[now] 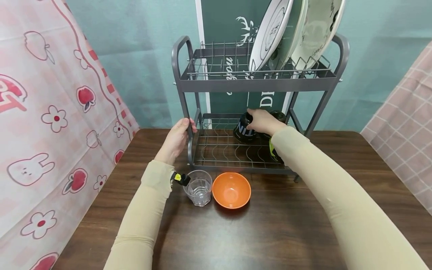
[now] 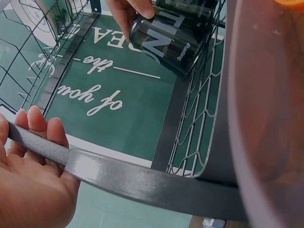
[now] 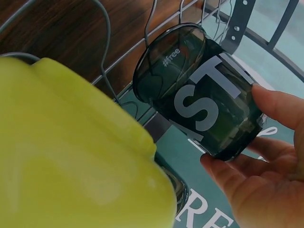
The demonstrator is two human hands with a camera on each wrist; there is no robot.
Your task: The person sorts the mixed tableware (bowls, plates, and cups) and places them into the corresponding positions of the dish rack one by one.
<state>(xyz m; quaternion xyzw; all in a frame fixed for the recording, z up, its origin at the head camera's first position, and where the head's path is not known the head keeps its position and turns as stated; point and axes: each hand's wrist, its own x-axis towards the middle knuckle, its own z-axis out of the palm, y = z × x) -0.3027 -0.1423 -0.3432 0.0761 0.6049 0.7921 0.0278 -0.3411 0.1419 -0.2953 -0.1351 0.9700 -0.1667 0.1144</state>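
Note:
My left hand [image 1: 175, 140] grips the left upright of a grey two-tier dish rack [image 1: 256, 85]; the left wrist view shows its fingers [image 2: 35, 118] curled round the bar. On the lower tier, my right hand [image 1: 264, 122] holds a dark see-through glass [image 1: 243, 132] with big white letters by its base end. Thumb and fingers lie on opposite sides of this glass [image 3: 209, 99], whose rim faces down to the wire shelf. Another dark glass [image 1: 278, 116] stands behind the right hand, partly hidden. A smooth yellow-green object [image 3: 85, 152] fills the right wrist view's left side; its kind is unclear.
Several large plates [image 1: 270, 33] lean upright on the upper tier's right half. Before the rack, on the brown wooden table [image 1: 270, 232], stand a clear glass [image 1: 200, 192] and an orange bowl [image 1: 231, 190], side by side. Patterned cloth [image 1: 57, 120] hangs at the left.

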